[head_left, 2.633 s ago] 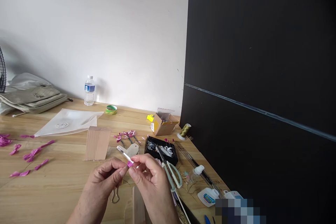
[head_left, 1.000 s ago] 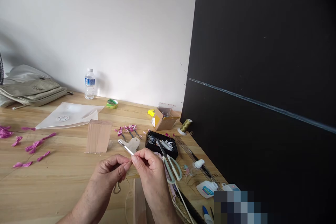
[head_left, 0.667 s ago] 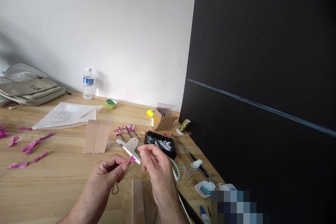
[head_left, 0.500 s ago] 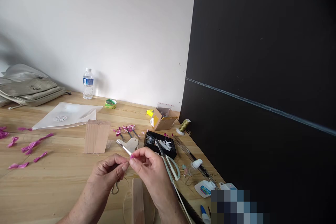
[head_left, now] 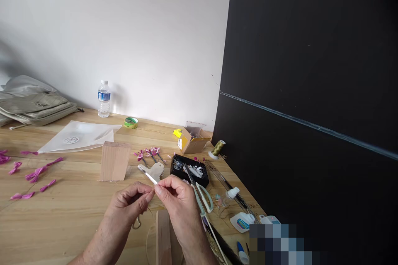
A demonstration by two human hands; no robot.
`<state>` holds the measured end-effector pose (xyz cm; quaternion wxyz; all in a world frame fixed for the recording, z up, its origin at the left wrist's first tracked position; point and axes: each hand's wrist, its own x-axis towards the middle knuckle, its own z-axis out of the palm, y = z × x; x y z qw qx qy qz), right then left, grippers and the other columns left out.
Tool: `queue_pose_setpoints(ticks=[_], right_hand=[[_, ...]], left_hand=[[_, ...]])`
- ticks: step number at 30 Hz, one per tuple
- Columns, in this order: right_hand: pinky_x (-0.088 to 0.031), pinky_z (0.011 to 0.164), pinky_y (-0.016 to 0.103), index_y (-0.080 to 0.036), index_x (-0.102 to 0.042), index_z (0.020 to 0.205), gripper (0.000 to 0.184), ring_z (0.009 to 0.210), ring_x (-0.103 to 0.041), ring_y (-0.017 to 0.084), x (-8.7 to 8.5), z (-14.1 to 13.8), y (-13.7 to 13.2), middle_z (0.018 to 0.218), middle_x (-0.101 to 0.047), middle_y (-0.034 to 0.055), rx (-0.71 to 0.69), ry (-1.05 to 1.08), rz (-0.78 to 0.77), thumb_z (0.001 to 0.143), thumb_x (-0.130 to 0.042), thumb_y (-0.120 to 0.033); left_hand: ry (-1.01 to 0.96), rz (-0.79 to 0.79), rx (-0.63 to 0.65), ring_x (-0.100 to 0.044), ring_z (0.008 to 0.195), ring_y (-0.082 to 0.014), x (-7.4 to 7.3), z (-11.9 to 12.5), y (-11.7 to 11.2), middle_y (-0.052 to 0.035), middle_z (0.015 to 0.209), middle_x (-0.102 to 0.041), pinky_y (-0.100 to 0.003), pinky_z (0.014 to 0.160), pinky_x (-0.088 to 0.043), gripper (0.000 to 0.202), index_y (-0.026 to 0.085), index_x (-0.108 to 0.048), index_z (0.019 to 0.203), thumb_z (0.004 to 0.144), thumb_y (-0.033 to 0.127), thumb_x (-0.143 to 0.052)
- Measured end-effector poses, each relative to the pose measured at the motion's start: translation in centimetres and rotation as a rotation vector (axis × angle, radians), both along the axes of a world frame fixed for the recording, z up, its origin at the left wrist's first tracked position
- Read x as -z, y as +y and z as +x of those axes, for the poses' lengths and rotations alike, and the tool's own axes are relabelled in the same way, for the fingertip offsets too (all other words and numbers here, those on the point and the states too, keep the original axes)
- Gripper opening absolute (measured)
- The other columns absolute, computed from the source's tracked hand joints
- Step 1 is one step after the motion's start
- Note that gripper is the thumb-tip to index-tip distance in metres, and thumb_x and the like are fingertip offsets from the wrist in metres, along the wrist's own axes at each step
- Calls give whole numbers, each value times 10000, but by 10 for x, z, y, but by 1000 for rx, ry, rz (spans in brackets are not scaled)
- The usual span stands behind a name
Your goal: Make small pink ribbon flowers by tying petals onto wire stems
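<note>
My left hand [head_left: 129, 205] and my right hand [head_left: 180, 201] meet fingertip to fingertip above the table, both closed in a pinch. A small pink piece showed at the right fingertips a moment earlier; the fingers now cover it. What the left fingers pinch is too small to make out. Just behind the fingertips lies a silver bulldog clip [head_left: 154, 172]. Below them, a wooden strip [head_left: 163, 232] stretches toward me over a round clear disc. Scissors with pale green handles [head_left: 207, 203] rest beside my right hand, their blades on a black tray [head_left: 203, 181] of small white pieces.
Pink ribbon-like bundles [head_left: 37, 174] lie at left, pink flower stems [head_left: 151, 154] behind the clip. A wooden block [head_left: 114, 163], white pouch [head_left: 77, 134], water bottle [head_left: 104, 101], open cardboard box [head_left: 192, 145], thread spool [head_left: 218, 148] and glue bottle [head_left: 241, 222] surround the hands.
The pink piece seen at my right fingertips is now covered. My right fingers have shifted very slightly; my left hand stays almost in place.
</note>
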<state>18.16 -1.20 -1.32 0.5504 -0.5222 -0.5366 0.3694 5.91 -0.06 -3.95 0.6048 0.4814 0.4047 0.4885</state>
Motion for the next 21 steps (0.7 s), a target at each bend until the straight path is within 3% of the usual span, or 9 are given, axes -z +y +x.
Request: queue_pose_setpoints(ticks=[6,12,21], right_hand=[[-341,521,215,-153,-625,627,167,554,-422,104,4,0,2,563,-516,-29,-25,4,-7,707,-597,-296],[-363,524,210,-160,-649,789,191,597,-465,115,4,3,0,662,-574,-9,-41,81,-81,673,-662,-311],[-342,523,219,-146,-577,607,181,550,-400,104,-4,-1,-1,558,-486,-32,-31,-11,-60,694,-581,-305]], left_hand=[[-148,-26,-26,-361,549,-107,4,0,-1,50,533,-494,-202,527,-315,210,197,-643,547,643,370,-713],[-171,-45,-39,-354,556,-108,3,0,-1,54,528,-488,-198,529,-312,201,203,-664,577,640,384,-727],[-178,-98,-24,-328,533,-100,8,0,-2,54,534,-475,-191,471,-285,219,196,-651,576,639,391,-730]])
